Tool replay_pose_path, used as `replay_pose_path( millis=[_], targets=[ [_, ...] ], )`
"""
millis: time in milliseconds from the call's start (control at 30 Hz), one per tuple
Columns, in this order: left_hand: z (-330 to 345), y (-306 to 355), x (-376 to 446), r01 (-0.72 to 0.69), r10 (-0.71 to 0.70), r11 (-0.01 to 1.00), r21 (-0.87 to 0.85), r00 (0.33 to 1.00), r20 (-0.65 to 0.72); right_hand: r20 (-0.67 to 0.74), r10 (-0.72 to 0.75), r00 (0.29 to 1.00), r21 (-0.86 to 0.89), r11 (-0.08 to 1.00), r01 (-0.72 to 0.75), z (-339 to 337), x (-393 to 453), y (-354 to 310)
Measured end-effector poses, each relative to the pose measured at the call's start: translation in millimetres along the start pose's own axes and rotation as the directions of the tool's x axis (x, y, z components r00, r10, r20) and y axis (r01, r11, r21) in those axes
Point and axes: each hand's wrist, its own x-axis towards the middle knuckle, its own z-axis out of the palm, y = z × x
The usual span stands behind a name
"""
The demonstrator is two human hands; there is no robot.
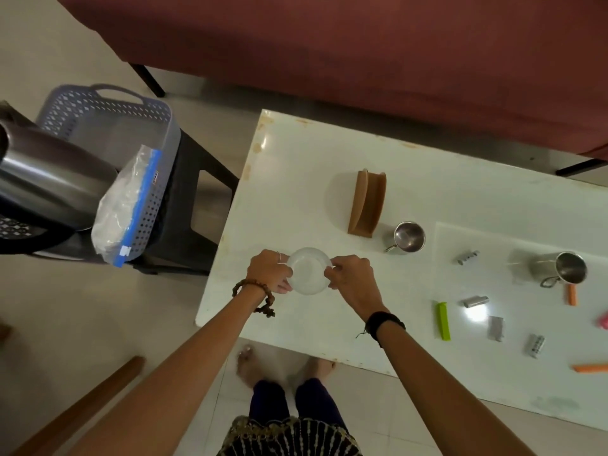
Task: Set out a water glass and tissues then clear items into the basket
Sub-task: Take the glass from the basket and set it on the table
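A clear round glass dish (309, 270) sits low over the near left part of the white table (296, 166). My left hand (270, 271) grips its left rim and my right hand (351, 277) grips its right rim. An empty brown tissue holder (367, 204) stands upright behind it. A grey perforated basket (108, 126) rests on a dark stool (194, 205) left of the table, with a clear zip bag of white tissues (123, 205) hanging over its near wall. A steel jug (42, 179) stands beside the basket.
Two steel mugs (409, 237) (564, 268) stand on the table's right half among several small items: a green clip (442, 320), metal clips (473, 301), orange sticks (571, 294). A maroon sofa (362, 54) runs behind the table. A wooden pole (82, 406) lies at the lower left.
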Motion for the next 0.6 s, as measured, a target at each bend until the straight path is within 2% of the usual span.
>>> replay_pose_path(
  millis=[400, 600],
  targets=[
    [6.9, -21.5, 16.7, -0.009, 0.01, 0.999, 0.045, 0.999, -0.037, 0.034, 0.005, 0.999, -0.039, 0.999, -0.003, 14.8, 1.1, 11.3],
    [11.7, -24.6, 23.5, -0.064, 0.066, 0.993, 0.096, 0.998, -0.021, -0.02, 0.025, 0.999, 0.011, 1.0, -0.025, 16.5, 0.1, 17.8]
  ],
)
